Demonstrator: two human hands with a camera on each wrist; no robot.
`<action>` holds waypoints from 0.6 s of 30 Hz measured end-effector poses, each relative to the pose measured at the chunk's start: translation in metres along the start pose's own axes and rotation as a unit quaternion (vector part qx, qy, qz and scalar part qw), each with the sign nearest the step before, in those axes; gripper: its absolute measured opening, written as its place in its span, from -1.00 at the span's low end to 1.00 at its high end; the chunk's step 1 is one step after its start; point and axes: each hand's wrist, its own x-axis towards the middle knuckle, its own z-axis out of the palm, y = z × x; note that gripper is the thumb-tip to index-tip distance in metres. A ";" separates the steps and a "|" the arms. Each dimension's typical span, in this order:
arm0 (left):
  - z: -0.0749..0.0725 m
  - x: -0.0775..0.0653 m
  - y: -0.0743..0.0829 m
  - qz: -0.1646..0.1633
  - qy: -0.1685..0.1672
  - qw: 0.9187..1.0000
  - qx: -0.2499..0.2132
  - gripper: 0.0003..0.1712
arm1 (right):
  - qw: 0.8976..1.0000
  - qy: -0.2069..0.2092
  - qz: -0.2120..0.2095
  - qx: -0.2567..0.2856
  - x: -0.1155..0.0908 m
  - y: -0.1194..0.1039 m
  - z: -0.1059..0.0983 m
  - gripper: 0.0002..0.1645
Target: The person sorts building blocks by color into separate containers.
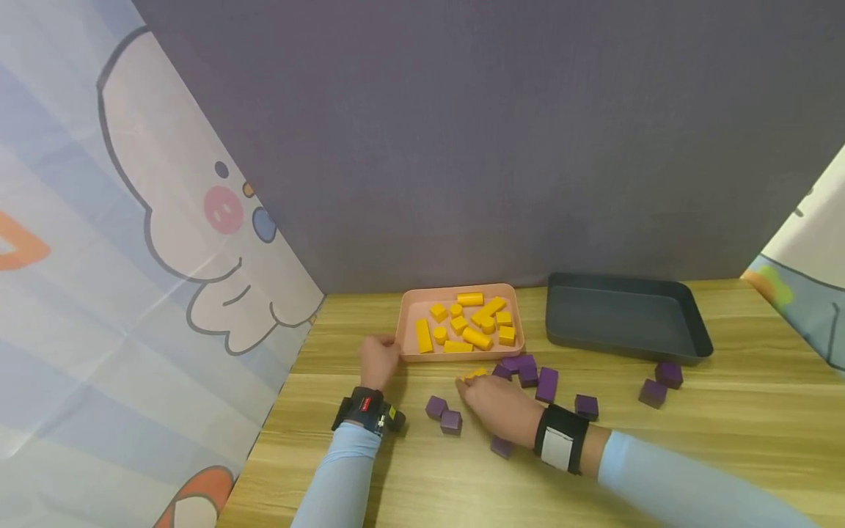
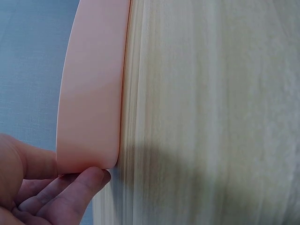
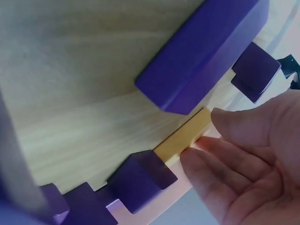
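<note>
At its near left corner, the pink tray is gripped by my left hand; in the left wrist view, thumb and fingers meet around the tray's end wall. Inside lie several yellow blocks, a mix of cubes, cylinders and bars. In front of the tray, my right hand pinches a yellow bar low over the wooden table. The thumb is at one end of this bar and the fingertips are along its side. Close beside it sits a purple cube.
A dark grey tray stands right of the pink one, with no blocks visible inside. Several purple blocks lie scattered around my right hand, and two purple cubes are farther right. A grey panel rises behind both trays.
</note>
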 end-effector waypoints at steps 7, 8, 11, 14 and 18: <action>0.000 -0.001 0.000 -0.002 0.004 1.000 -0.001 -0.80 | 1.000 0.020 -0.003 -0.007 0.012 0.002 0.000 -0.65; 0.000 -0.001 0.000 -0.003 0.004 1.000 0.000 -0.80 | 1.000 0.022 -0.002 -0.004 0.012 0.003 0.000 -0.70; 0.001 -0.001 0.000 -0.010 0.003 1.000 0.002 -0.79 | 1.000 0.024 -0.002 -0.004 0.014 0.005 0.002 -0.82; 0.001 -0.001 0.001 -0.016 0.000 1.000 -0.001 -0.78 | 1.000 0.018 -0.002 -0.001 0.015 0.007 0.003 -0.85; -0.001 -0.002 0.002 -0.021 -0.006 1.000 -0.003 -0.76 | 1.000 0.004 0.001 0.004 0.016 0.008 0.004 -0.84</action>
